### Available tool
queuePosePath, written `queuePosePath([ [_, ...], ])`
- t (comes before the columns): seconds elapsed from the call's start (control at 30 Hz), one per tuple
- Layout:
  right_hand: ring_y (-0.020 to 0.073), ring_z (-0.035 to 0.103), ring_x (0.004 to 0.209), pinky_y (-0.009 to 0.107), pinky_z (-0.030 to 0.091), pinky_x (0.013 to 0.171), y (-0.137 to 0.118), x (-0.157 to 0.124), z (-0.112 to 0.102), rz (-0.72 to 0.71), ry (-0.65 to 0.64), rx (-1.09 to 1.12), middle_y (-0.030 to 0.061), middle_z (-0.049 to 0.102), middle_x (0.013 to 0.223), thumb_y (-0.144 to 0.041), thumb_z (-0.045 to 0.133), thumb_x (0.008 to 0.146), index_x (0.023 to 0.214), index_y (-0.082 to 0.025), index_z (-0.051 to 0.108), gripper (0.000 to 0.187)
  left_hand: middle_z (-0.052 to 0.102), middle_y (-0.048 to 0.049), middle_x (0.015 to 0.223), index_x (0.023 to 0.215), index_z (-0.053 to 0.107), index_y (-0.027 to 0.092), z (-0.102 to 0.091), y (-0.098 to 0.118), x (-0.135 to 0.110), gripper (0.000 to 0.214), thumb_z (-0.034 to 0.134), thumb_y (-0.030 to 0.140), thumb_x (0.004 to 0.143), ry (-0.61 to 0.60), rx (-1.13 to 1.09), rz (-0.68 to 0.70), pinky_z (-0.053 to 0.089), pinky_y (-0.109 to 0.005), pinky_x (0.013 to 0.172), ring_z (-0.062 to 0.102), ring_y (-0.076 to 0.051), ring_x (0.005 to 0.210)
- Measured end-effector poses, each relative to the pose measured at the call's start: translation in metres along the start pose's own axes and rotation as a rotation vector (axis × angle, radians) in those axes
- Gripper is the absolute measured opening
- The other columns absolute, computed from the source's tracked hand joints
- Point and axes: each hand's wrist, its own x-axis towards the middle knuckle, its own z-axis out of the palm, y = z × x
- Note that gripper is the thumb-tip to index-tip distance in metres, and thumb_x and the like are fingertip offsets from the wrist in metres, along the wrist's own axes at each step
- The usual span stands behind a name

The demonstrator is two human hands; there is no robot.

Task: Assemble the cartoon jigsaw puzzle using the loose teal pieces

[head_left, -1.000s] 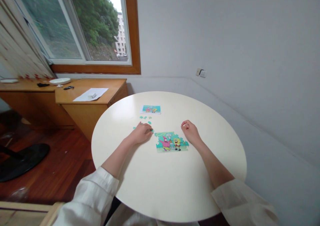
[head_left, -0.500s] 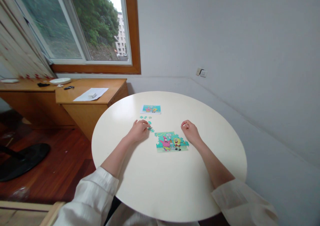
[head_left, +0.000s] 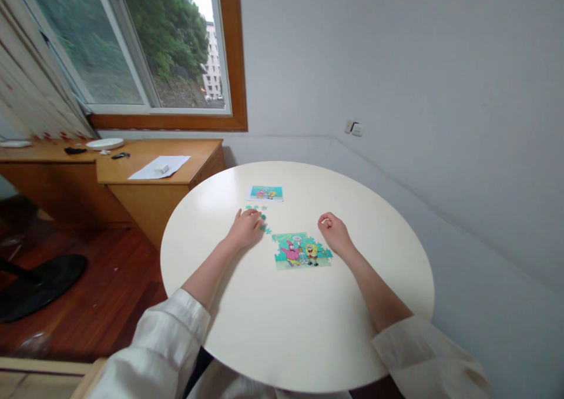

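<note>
Your left hand point(head_left: 247, 228): forearm extended over table point(head_left: 282, 340), palm down, fingertips on loose teal pieces point(head_left: 264, 217); whether it grips one cannot be told. Your right hand point(head_left: 335, 233): fingers curled closed, resting just beside puzzle point(head_left: 302, 251), upper right corner. Reference card point(head_left: 265, 193) lies beyond pieces.

Wooden desk point(head_left: 202, 155) under the window point(head_left: 132, 46) bears paper point(head_left: 159, 166) and a plate point(head_left: 104, 143).

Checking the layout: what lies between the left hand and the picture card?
A few loose teal puzzle pieces lie on the table between the left hand and the picture card, seen in the head view.
</note>
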Motion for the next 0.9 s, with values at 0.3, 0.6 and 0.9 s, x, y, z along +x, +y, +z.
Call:
queuePosePath([
  [0.3, 0.0115, 0.036, 0.042, 0.023, 0.028, 0.046, -0.004, -0.002, -0.001, 0.003, -0.01, 0.022, -0.0078, 0.035, 0.043, -0.024, 0.044, 0.066, 0.068, -0.022, 0.046, 0.003, 0.032, -0.0174, 0.139, 0.128, 0.037, 0.011, 0.006, 0.006, 0.023, 0.046, 0.026, 0.033, 0.089, -0.13, 0.081, -0.031, 0.012, -0.051, 0.106, 0.024, -0.027, 0.131],
  [0.6, 0.0114, 0.037, 0.042, 0.023, 0.027, 0.047, -0.011, -0.006, 0.0, 0.003, -0.01, 0.017, -0.0077, 0.036, 0.042, -0.024, 0.044, 0.067, 0.067, -0.022, 0.046, 0.003, 0.039, -0.015, 0.135, 0.119, 0.043, 0.014, 0.015, 0.003, 0.025, 0.041, 0.025, 0.035, 0.088, -0.13, 0.14, 0.05, 0.01, -0.056, 0.103, 0.031, -0.028, 0.126],
  [0.9, 0.0111, 0.036, 0.044, 0.023, 0.027, 0.047, -0.01, -0.006, -0.002, 0.017, -0.036, 0.01, -0.0078, 0.035, 0.042, -0.023, 0.042, 0.066, 0.068, -0.021, 0.045, 0.004, 0.053, -0.0097, 0.122, 0.107, 0.053, 0.019, 0.008, -0.002, 0.013, 0.032, 0.032, 0.028, 0.085, -0.1, 0.112, 0.093, 0.011, -0.055, 0.104, 0.045, -0.023, 0.115],
])
